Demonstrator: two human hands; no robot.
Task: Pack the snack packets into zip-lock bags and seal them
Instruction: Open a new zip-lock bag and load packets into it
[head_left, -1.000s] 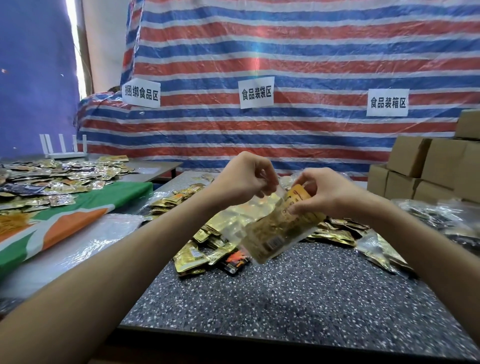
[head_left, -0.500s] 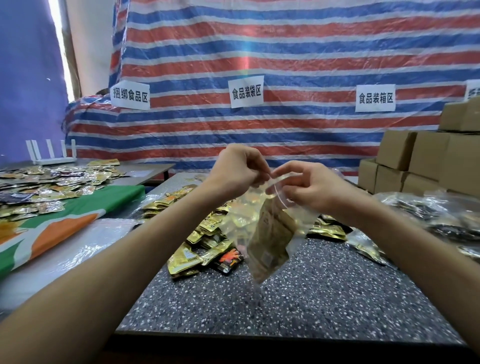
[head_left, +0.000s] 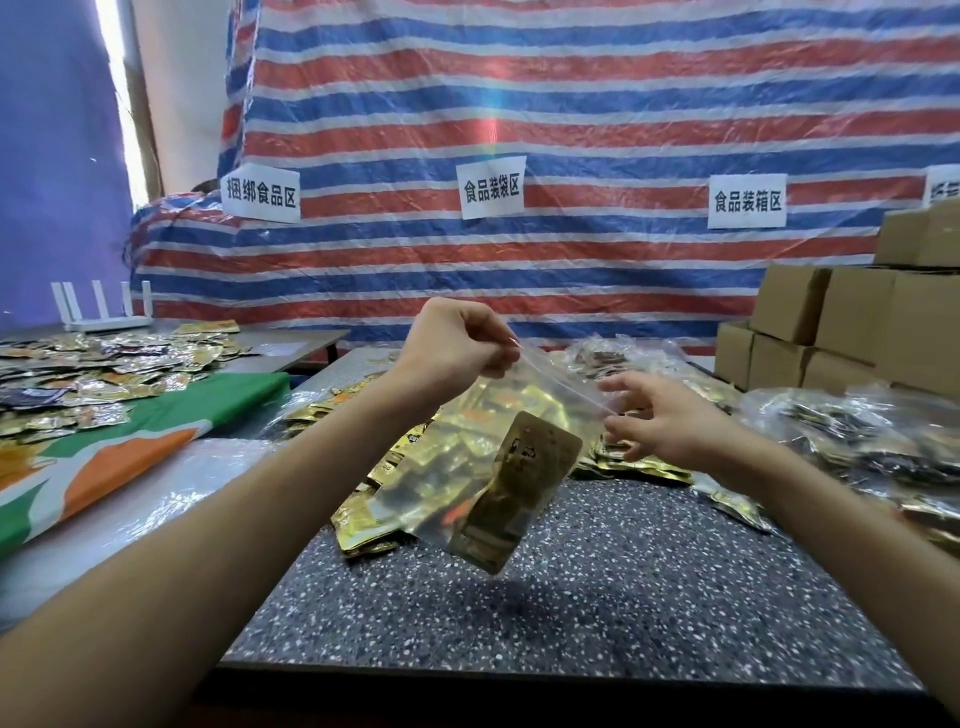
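Bag (head_left: 457, 457), head view: clear, hangs tilted above table (head_left: 571, 613), with one gold packet (head_left: 524, 483) inside toward its 5 o'clock corner. Left hand (head_left: 457, 348), at the bag's 12 o'clock, pinches the top corner. Right hand (head_left: 675, 421), at 3 o'clock, has its fingers spread beside the zip end; contact cannot be told. Loose packets (head_left: 363, 525) lie at 8 o'clock, boxes (head_left: 831, 332) at 2 o'clock.
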